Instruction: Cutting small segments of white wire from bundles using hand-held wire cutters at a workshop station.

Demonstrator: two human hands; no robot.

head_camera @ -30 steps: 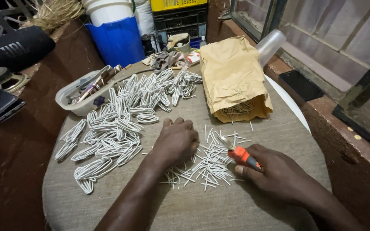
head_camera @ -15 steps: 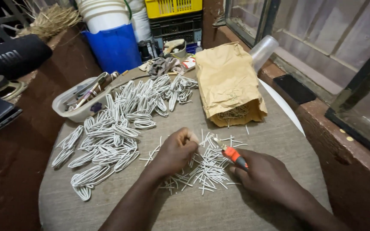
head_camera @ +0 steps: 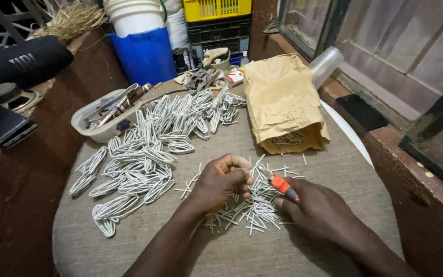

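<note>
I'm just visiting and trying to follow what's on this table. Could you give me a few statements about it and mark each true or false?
1. The right hand holds a small tool with orange handles. True.
2. The left hand lies flat and open on the cloth. False: its fingers are curled closed over the pile of short white wire pieces.
3. The brown paper bag stands upright and sealed. False: it lies on its side, its open mouth showing wire pieces inside.
4. Looped white wire bundles lie to the left of the hands. True.
5. A plastic tray of tools sits beyond the bundles. True.
</note>
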